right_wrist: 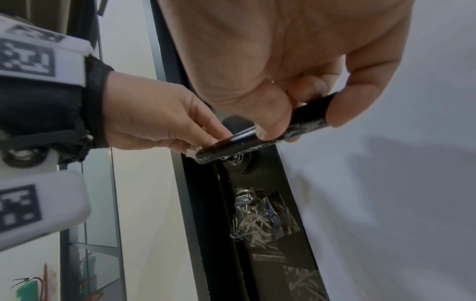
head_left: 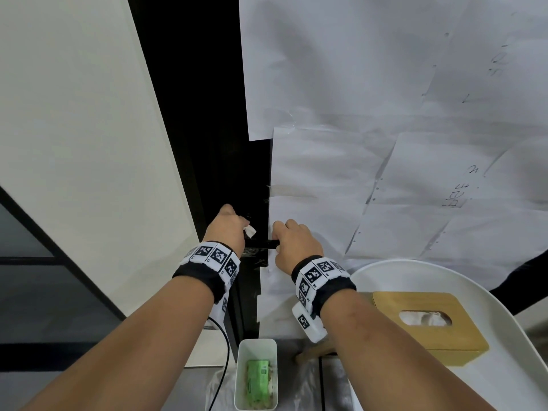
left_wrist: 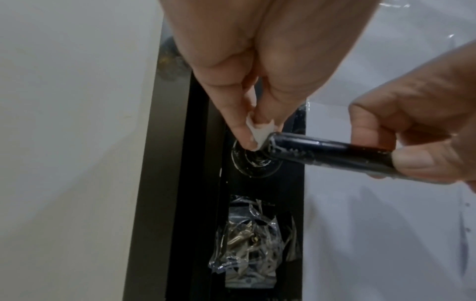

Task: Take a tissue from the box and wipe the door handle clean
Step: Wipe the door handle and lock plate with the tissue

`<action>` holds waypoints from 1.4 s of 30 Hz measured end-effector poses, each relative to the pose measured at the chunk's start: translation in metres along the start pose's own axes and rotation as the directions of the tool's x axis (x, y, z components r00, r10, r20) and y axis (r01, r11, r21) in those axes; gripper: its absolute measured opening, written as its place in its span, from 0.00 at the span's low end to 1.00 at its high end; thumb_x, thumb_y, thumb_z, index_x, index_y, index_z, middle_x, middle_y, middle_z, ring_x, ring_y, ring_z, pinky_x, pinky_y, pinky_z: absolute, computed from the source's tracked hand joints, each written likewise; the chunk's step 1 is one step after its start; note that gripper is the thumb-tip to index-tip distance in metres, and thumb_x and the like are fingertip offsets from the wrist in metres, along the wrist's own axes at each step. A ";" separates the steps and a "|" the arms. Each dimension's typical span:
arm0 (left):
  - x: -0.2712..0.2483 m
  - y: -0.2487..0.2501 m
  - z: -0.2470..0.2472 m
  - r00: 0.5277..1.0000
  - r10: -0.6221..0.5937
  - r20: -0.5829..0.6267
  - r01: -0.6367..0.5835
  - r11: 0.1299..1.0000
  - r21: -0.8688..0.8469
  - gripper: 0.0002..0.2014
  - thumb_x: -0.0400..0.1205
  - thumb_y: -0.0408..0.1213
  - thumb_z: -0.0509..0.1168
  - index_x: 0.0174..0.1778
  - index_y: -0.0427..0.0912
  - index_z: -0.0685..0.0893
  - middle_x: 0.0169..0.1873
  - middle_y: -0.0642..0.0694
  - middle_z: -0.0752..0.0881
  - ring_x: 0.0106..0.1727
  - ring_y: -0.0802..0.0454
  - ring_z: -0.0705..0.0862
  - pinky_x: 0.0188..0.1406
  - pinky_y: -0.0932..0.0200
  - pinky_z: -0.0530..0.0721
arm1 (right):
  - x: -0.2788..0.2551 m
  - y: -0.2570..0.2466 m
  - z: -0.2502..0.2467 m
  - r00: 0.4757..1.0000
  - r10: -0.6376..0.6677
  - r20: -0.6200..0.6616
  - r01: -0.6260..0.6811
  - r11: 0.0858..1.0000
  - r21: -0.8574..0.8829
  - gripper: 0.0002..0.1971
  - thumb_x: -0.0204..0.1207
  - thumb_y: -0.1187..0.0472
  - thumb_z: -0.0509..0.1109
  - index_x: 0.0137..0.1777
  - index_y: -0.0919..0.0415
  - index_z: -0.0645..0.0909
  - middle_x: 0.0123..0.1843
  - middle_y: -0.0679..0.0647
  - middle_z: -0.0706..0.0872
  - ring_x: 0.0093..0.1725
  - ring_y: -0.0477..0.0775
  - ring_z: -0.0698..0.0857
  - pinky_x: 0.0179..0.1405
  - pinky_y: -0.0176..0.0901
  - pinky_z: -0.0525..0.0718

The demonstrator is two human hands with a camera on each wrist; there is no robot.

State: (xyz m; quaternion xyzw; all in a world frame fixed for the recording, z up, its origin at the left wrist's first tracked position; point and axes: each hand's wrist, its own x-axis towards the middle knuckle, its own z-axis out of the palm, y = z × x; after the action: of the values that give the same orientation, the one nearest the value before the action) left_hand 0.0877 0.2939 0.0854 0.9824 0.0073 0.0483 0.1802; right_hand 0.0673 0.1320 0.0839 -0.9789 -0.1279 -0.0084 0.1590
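A black lever door handle (left_wrist: 324, 151) sticks out from a black door strip, smeared with whitish marks near its base. My left hand (head_left: 226, 229) pinches a small folded white tissue (left_wrist: 260, 130) and presses it against the handle's inner end by the round rose (left_wrist: 253, 165). My right hand (head_left: 292, 241) grips the handle's free end (right_wrist: 309, 116) between thumb and fingers. A bit of tissue (head_left: 250, 231) pokes out beside the left hand in the head view. The wooden tissue box (head_left: 427, 324) sits on a white round table (head_left: 516, 336) at the lower right.
White paper sheets (head_left: 385, 114) cover the door to the right of the handle. Crumpled clear tape (left_wrist: 252, 240) covers the lock below the handle. A white bin (head_left: 256, 375) with green packaging stands on the floor beneath. A white wall (head_left: 74, 129) lies left.
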 end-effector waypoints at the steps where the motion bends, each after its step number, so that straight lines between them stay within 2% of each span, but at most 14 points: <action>1: 0.001 0.002 -0.001 1.000 0.007 -0.003 -0.007 1.000 0.010 0.21 0.79 0.25 0.64 0.69 0.41 0.81 0.63 0.41 0.75 0.55 0.46 0.82 0.55 0.60 0.80 | 0.000 0.000 0.000 1.000 0.000 0.002 0.000 1.000 0.000 0.14 0.71 0.68 0.65 0.54 0.55 0.71 0.54 0.55 0.75 0.53 0.59 0.74 0.36 0.49 0.74; 3: -0.002 0.005 -0.002 0.999 0.050 0.014 -0.051 0.995 0.081 0.22 0.79 0.24 0.64 0.69 0.44 0.81 0.64 0.41 0.74 0.58 0.43 0.82 0.59 0.55 0.82 | -0.001 0.000 0.000 1.000 -0.001 0.004 0.001 1.000 0.002 0.14 0.70 0.69 0.64 0.54 0.55 0.72 0.54 0.55 0.76 0.53 0.58 0.74 0.36 0.48 0.74; 5: -0.004 0.010 -0.004 0.998 0.054 0.036 -0.058 0.991 0.121 0.21 0.79 0.25 0.64 0.69 0.43 0.81 0.63 0.41 0.74 0.60 0.42 0.81 0.59 0.51 0.83 | -0.001 0.000 -0.001 1.000 0.001 0.001 -0.001 1.000 0.006 0.14 0.70 0.69 0.64 0.54 0.55 0.72 0.54 0.55 0.76 0.53 0.58 0.74 0.36 0.48 0.74; 10: -0.009 0.020 -0.010 0.994 0.068 0.088 -0.084 0.978 0.193 0.16 0.80 0.25 0.62 0.61 0.39 0.85 0.62 0.42 0.72 0.60 0.42 0.78 0.57 0.49 0.84 | -0.001 0.000 -0.001 1.000 0.001 0.008 -0.001 1.000 0.010 0.14 0.71 0.69 0.64 0.55 0.54 0.72 0.54 0.54 0.76 0.54 0.58 0.74 0.37 0.48 0.74; 13: -0.011 0.026 -0.013 0.994 0.003 0.109 -0.025 0.980 0.198 0.14 0.79 0.26 0.62 0.59 0.38 0.85 0.63 0.42 0.73 0.61 0.42 0.78 0.56 0.49 0.84 | -0.003 0.001 -0.001 1.000 -0.006 0.001 0.006 1.000 0.005 0.14 0.72 0.69 0.64 0.55 0.54 0.72 0.54 0.54 0.76 0.54 0.58 0.74 0.37 0.48 0.74; 17: -0.008 0.026 -0.021 0.983 -0.081 0.167 0.054 0.986 0.161 0.16 0.80 0.30 0.60 0.62 0.39 0.84 0.64 0.41 0.78 0.61 0.42 0.81 0.56 0.53 0.82 | -0.004 0.002 -0.002 1.000 -0.015 -0.007 0.015 1.000 0.010 0.13 0.74 0.68 0.63 0.56 0.55 0.72 0.55 0.54 0.76 0.54 0.58 0.74 0.37 0.48 0.74; 20: -0.010 0.018 -0.027 0.992 -0.101 0.082 0.098 0.995 0.036 0.15 0.80 0.29 0.59 0.57 0.39 0.87 0.59 0.39 0.83 0.58 0.41 0.83 0.57 0.51 0.83 | -0.003 0.002 -0.001 1.000 -0.016 -0.008 0.016 1.000 0.015 0.13 0.73 0.68 0.63 0.55 0.54 0.72 0.54 0.54 0.76 0.54 0.58 0.74 0.37 0.49 0.75; 22: -0.014 0.013 -0.028 0.993 -0.121 -0.009 0.121 0.992 -0.048 0.14 0.78 0.25 0.61 0.56 0.39 0.87 0.58 0.38 0.79 0.57 0.39 0.82 0.56 0.51 0.83 | -0.002 0.002 0.000 1.000 -0.011 -0.007 0.011 1.000 0.021 0.13 0.72 0.69 0.63 0.54 0.54 0.72 0.54 0.54 0.76 0.54 0.58 0.74 0.37 0.49 0.75; 24: -0.015 0.010 -0.026 0.991 -0.115 -0.073 0.107 0.989 -0.102 0.16 0.77 0.24 0.63 0.58 0.40 0.87 0.59 0.37 0.78 0.57 0.39 0.81 0.55 0.53 0.82 | -0.001 0.001 0.001 1.000 -0.005 -0.001 0.005 1.000 0.025 0.14 0.72 0.69 0.63 0.54 0.54 0.72 0.54 0.53 0.75 0.54 0.57 0.74 0.37 0.48 0.74; 30: -0.021 0.009 -0.009 0.998 -0.068 0.001 0.068 0.995 -0.067 0.16 0.81 0.27 0.63 0.62 0.45 0.86 0.62 0.40 0.78 0.60 0.42 0.82 0.60 0.51 0.83 | -0.001 0.001 0.001 1.000 -0.002 0.002 0.002 1.000 0.022 0.12 0.72 0.67 0.63 0.53 0.54 0.72 0.54 0.54 0.76 0.54 0.58 0.74 0.38 0.49 0.74; 36: -0.029 0.011 -0.018 0.993 -0.107 0.051 0.112 0.989 -0.100 0.14 0.79 0.28 0.64 0.55 0.46 0.88 0.56 0.43 0.83 0.57 0.44 0.84 0.58 0.50 0.85 | -0.002 0.000 0.000 1.000 0.001 -0.005 -0.001 1.000 0.013 0.12 0.73 0.67 0.63 0.54 0.54 0.72 0.54 0.54 0.76 0.55 0.58 0.74 0.39 0.49 0.75; 38: -0.031 0.013 -0.019 0.993 -0.114 0.016 0.115 0.984 -0.137 0.14 0.79 0.28 0.63 0.55 0.46 0.88 0.56 0.43 0.83 0.55 0.44 0.84 0.55 0.51 0.85 | -0.003 0.000 0.000 1.000 0.001 -0.005 0.000 1.000 0.012 0.12 0.73 0.67 0.63 0.54 0.54 0.72 0.54 0.54 0.76 0.54 0.58 0.74 0.38 0.49 0.74; 40: -0.031 0.015 -0.017 0.991 -0.112 -0.069 0.099 0.979 -0.180 0.15 0.80 0.29 0.62 0.60 0.44 0.86 0.61 0.42 0.79 0.57 0.43 0.83 0.56 0.54 0.83 | -0.003 0.000 0.000 1.000 0.003 -0.004 -0.003 1.000 0.016 0.13 0.72 0.67 0.63 0.55 0.54 0.71 0.54 0.54 0.76 0.54 0.58 0.74 0.38 0.48 0.74; 42: -0.030 0.018 -0.016 0.992 -0.110 -0.066 0.097 0.979 -0.179 0.18 0.81 0.29 0.60 0.66 0.43 0.83 0.66 0.42 0.76 0.60 0.42 0.81 0.59 0.54 0.82 | -0.003 0.000 0.000 1.000 0.006 0.001 -0.006 1.000 0.021 0.13 0.72 0.68 0.63 0.54 0.54 0.71 0.54 0.54 0.75 0.54 0.58 0.73 0.38 0.49 0.74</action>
State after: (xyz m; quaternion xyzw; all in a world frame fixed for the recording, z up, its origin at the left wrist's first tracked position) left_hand 0.0560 0.2817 0.1039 0.9585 0.0611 0.0763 0.2678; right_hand 0.0648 0.1312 0.0837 -0.9776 -0.1249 -0.0061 0.1693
